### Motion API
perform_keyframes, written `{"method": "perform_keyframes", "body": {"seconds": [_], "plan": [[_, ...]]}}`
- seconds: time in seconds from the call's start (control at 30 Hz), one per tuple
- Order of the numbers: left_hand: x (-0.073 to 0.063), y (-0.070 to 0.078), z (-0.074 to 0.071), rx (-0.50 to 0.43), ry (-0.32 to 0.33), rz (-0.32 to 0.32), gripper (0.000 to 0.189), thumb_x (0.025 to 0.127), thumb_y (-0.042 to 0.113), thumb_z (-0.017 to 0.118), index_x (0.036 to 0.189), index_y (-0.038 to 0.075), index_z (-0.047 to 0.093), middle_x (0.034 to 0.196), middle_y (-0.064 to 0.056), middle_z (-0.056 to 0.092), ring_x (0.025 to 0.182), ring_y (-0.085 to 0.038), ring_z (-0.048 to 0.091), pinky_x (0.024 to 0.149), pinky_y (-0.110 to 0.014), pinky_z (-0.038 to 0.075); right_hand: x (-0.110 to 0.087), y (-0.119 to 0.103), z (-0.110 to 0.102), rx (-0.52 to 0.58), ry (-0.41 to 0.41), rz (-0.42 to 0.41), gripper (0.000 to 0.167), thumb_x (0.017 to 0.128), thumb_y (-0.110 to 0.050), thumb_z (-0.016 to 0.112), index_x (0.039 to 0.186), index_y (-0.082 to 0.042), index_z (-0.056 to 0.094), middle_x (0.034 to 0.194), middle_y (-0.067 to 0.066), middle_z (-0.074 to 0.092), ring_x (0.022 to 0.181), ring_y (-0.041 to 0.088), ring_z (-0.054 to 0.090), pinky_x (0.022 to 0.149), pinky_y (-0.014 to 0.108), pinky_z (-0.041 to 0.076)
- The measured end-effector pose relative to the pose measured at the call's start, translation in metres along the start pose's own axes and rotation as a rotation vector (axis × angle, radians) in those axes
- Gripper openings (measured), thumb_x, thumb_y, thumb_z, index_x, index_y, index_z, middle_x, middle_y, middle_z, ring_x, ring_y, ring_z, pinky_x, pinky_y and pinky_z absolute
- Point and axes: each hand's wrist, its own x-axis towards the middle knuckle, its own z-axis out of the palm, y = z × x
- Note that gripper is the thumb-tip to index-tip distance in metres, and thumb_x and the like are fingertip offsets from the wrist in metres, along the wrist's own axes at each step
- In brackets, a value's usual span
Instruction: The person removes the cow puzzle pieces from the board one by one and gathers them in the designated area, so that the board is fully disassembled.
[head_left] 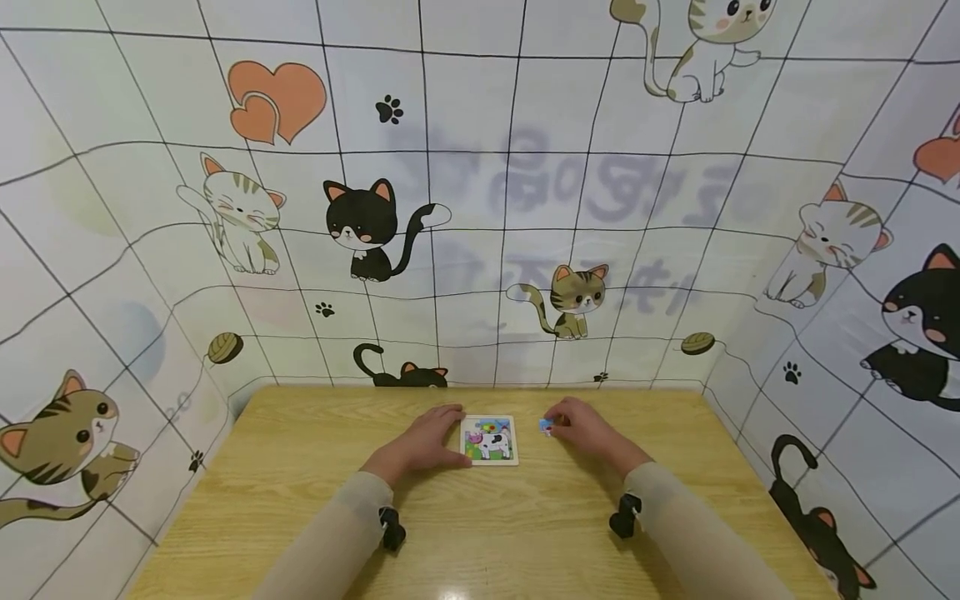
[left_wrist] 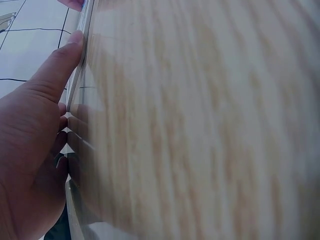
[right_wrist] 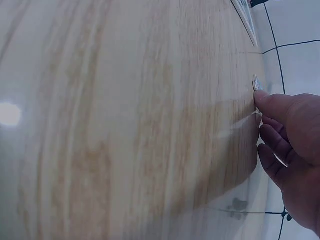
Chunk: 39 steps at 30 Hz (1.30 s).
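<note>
A small square picture puzzle (head_left: 489, 440) with a pale frame lies on the wooden table, showing a black-and-white cow. My left hand (head_left: 423, 440) spans its left side, the thumb at the lower left corner and the fingers by the upper left corner. In the left wrist view the thumb (left_wrist: 62, 62) lies along the puzzle's edge. Right of the puzzle, my right hand (head_left: 588, 432) pinches a small, mostly blue puzzle piece (head_left: 546, 427) between thumb and fingers. The right wrist view shows this piece (right_wrist: 257, 83) edge-on at the thumb tip, low over the table.
The light wooden table (head_left: 480, 525) reaches back to a wall covering (head_left: 465, 200) printed with cats and grid lines. Similar covering rises on both sides. Black wrist straps (head_left: 392, 529) sit over the beige sleeves (head_left: 330, 533).
</note>
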Motion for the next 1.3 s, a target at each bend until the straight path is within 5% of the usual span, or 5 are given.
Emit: {"method": "perform_keyframes", "body": {"seconds": [0.87,1.3], "plan": [[-0.001,0.003,-0.006,0.002,0.001,0.008,0.100,0.091,0.061,0.088,0.167,0.010,0.048,0.177,-0.009,0.036,0.165,-0.038,0.029,0.131,-0.062,0.026,0.000,0.002,-0.007,0.067,0.004,0.048,0.032,0.102,-0.006,0.077,0.133,0.003,0.073,0.121,0.012,0.068,0.108,0.026,0.065,0.096,0.052,0.057],[0.000,0.004,-0.005,0.007,-0.007,0.005,0.101,0.090,0.061,0.089,0.166,0.008,0.048,0.177,-0.010,0.037,0.165,-0.038,0.029,0.131,-0.062,0.027,0.008,-0.031,-0.002,0.117,-0.018,-0.052,0.033,0.104,-0.011,0.077,0.132,0.005,0.073,0.128,0.019,0.071,0.106,0.027,0.066,0.083,0.040,0.058]]}}
